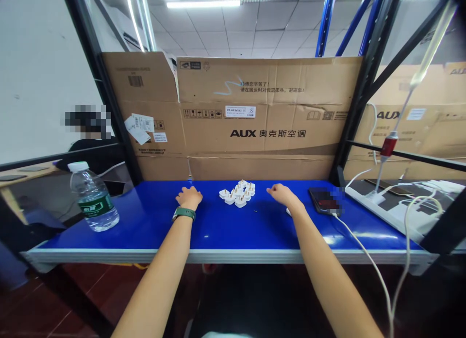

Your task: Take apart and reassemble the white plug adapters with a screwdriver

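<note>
At left of frame, a clear plastic water bottle (93,196) stands on the blue worktop (153,226). Centre: left hand (189,197), clenched, empty; a cluster of white plastic plug adapters (238,192); right hand (280,193), loosely curled, empty. Right: a dark phone (325,201).

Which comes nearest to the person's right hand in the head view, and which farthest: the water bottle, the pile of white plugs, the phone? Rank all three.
1. Pile of white plugs: just left of the right hand, mid-table.
2. Phone: to the hand's right, a little farther off, with a white cable attached.
3. Water bottle: far left of the blue table, beyond the left hand.
</note>
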`<action>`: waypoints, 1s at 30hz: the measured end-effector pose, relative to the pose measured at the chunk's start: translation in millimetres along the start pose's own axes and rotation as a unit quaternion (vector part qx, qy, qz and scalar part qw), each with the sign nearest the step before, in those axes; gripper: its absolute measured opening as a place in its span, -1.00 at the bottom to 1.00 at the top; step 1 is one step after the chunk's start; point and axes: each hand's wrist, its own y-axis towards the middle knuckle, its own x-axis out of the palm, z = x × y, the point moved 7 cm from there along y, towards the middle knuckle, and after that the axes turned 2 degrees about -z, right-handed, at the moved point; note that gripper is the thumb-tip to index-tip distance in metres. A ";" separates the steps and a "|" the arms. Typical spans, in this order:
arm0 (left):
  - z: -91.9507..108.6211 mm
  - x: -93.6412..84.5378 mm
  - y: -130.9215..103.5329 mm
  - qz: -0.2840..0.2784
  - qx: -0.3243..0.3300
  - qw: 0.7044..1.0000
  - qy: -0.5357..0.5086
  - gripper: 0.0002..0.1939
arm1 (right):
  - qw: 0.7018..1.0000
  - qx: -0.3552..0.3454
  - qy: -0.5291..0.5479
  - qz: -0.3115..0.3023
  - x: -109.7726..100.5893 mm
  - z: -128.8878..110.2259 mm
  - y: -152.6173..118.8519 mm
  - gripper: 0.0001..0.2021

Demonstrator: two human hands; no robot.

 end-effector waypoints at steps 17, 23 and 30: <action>56.2 -19.5 -22.0 0.159 0.327 0.912 -0.191 -0.61 | 0.963 -0.251 0.072 0.071 1.3 -37.4 -3.4 -0.80; 79.6 -31.7 -51.1 0.183 0.445 0.833 -0.274 -0.51 | 0.991 -0.096 -0.084 -0.041 20.0 -11.2 -4.9 -0.49; 98.4 -45.2 -82.0 0.130 0.517 0.782 -0.324 -0.58 | 0.993 -0.111 -0.034 -0.026 16.4 -17.2 -5.9 -0.61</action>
